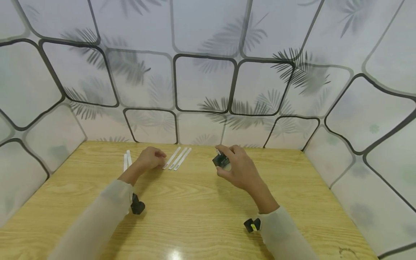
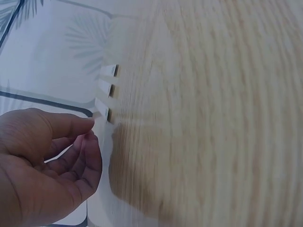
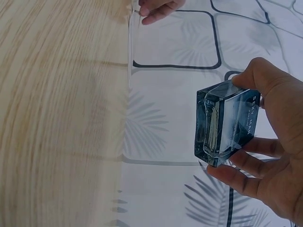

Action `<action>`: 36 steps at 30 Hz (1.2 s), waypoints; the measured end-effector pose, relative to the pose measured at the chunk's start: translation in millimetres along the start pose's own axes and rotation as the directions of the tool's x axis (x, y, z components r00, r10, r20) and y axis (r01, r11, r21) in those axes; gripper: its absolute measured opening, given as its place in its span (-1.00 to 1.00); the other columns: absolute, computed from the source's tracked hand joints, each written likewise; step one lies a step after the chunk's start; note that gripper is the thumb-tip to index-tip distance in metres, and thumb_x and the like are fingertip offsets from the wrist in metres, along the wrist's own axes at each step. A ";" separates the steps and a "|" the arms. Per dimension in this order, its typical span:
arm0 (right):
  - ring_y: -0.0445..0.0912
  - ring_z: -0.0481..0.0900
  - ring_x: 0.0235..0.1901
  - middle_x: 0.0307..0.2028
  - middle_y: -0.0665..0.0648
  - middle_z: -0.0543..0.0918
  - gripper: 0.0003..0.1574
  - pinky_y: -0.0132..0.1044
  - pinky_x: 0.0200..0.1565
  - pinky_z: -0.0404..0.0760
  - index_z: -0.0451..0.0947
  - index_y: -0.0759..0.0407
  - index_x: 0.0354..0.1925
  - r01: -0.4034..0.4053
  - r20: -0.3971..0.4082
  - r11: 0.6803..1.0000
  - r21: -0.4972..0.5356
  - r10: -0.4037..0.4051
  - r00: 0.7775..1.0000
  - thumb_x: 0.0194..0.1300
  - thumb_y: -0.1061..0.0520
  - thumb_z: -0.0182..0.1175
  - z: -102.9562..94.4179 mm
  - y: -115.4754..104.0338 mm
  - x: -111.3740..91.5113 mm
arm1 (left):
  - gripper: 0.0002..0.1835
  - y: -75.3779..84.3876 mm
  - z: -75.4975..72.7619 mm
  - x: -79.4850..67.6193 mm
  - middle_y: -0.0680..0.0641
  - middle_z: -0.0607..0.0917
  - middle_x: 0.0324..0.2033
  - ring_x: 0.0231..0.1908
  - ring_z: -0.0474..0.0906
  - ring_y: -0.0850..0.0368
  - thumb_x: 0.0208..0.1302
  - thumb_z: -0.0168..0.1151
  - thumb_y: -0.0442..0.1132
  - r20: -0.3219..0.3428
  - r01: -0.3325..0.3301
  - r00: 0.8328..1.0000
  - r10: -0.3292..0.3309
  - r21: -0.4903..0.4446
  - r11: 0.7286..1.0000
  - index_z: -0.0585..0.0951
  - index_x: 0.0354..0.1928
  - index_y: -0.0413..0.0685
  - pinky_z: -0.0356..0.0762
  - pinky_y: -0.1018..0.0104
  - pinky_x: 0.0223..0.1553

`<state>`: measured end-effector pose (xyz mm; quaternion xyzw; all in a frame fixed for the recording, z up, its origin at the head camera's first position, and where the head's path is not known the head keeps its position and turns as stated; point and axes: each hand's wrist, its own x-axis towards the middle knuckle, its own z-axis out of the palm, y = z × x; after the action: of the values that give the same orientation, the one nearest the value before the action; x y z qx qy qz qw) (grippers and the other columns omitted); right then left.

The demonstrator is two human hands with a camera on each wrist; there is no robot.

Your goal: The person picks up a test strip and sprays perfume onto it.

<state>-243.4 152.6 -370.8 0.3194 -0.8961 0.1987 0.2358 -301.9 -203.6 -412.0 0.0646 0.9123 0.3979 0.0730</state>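
Observation:
My right hand (image 1: 239,169) holds a dark, clear-sided glass perfume bottle (image 1: 220,161) above the table, thumb on one side and fingertips on the other. In the right wrist view the perfume bottle (image 3: 227,124) is a squarish blue-green block with pale lettering on its face. My left hand (image 1: 150,159) is by the near end of the leftmost of three white paper strips (image 1: 178,159). Its fingers (image 2: 92,163) are loosely curled, the thumb close to the index fingertip, with nothing showing between them. The three paper strips (image 2: 105,88) lie side by side, just beyond the fingertips.
Two more white strips (image 1: 127,159) lie left of my left hand, partly behind the wrist. The wood-grain table (image 1: 195,213) meets a patterned back wall (image 1: 203,83) just past the strips. Similar patterned panels stand on both sides.

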 end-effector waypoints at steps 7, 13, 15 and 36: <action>-0.05 0.46 -0.33 -0.11 0.22 0.58 -0.19 -0.19 -0.43 0.45 0.46 -0.01 0.39 -0.001 0.013 1.000 0.003 0.000 1.000 0.20 0.01 0.45 0.7 0.1 0.2 | -0.65 -14.7 -10.7 -12.1 -0.32 0.70 -0.05 -0.22 0.68 -0.04 0.40 0.17 -0.34 -0.023 -0.021 1.000 0.020 -0.008 1.000 0.60 0.13 -0.42 0.67 0.17 -0.19; -0.02 0.50 -0.28 -0.09 0.22 0.58 -0.19 -0.16 -0.40 0.50 0.46 0.00 0.40 0.004 0.015 1.000 0.007 -0.004 1.000 0.20 0.03 0.46 2.0 -0.6 2.5 | -0.62 -29.8 -26.1 -31.3 -0.34 0.65 -0.05 -0.22 0.67 -0.06 0.42 0.22 -0.34 -0.061 -0.023 0.998 0.022 -0.025 0.999 0.54 0.18 -0.44 0.67 0.20 -0.23; -0.01 0.52 -0.25 -0.08 0.21 0.58 -0.18 -0.16 -0.38 0.52 0.44 -0.01 0.41 0.001 0.023 1.000 0.006 -0.001 1.000 0.21 0.02 0.45 2.7 -0.6 3.7 | -0.61 -33.9 -32.9 -38.9 -0.34 0.64 -0.05 -0.24 0.65 -0.05 0.43 0.22 -0.34 -0.076 -0.018 0.997 0.016 -0.019 1.000 0.53 0.20 -0.44 0.66 0.21 -0.26; -0.03 0.51 -0.31 -0.09 0.22 0.59 -0.17 -0.16 -0.39 0.53 0.44 -0.03 0.40 -0.014 0.008 1.000 0.002 0.014 1.000 0.19 0.03 0.46 0.7 4.0 0.2 | -0.26 -67.8 -58.7 -77.7 -0.48 0.59 0.06 0.00 0.55 -0.37 0.20 0.48 -0.18 -0.112 0.063 0.992 -0.051 0.108 0.992 0.42 0.30 -0.49 0.60 -0.02 -0.09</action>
<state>-246.4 155.0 -372.1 0.3145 -0.8989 0.2000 0.2303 -240.6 -305.1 -416.0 0.0206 0.9371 0.3471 0.0307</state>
